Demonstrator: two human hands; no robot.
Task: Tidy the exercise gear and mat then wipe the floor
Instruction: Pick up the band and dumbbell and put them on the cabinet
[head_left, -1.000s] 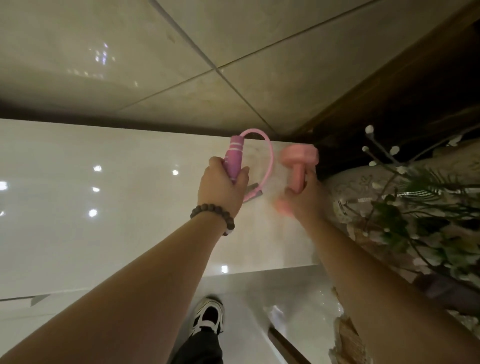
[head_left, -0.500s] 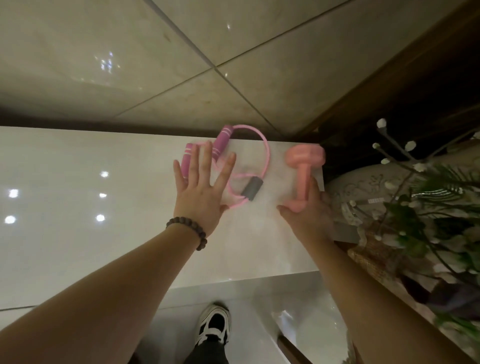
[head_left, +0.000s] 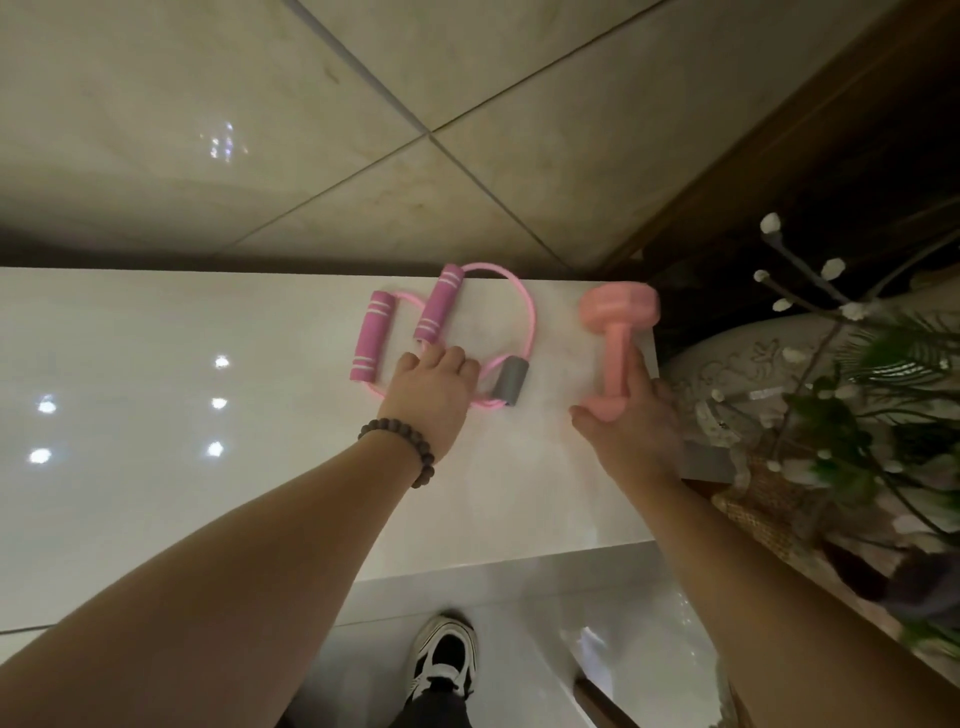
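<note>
A pink resistance band (head_left: 524, 317) with two purple foam handles and a grey sleeve lies looped on the white glossy ledge (head_left: 208, 467) near its far edge. My left hand (head_left: 431, 395), a bead bracelet on its wrist, rests on the band's tubing between the handles and the sleeve, fingers curled down onto it. To the right a pink dumbbell (head_left: 618, 332) lies on the ledge close to its right end. My right hand (head_left: 634, 431) cups the dumbbell's near head, thumb on the left and fingers along the right.
Beyond the ledge rises a beige tiled surface (head_left: 311, 130). A patterned vase (head_left: 737, 374) with green and white sprigs (head_left: 857, 405) stands just past the ledge's right end. Below the front edge, my black-and-white shoe (head_left: 444, 660) stands on shiny floor.
My left hand set the band down on the ledge, spread its fingers, then curled them onto the tubing. My right hand laid the dumbbell flat and stays at its near head.
</note>
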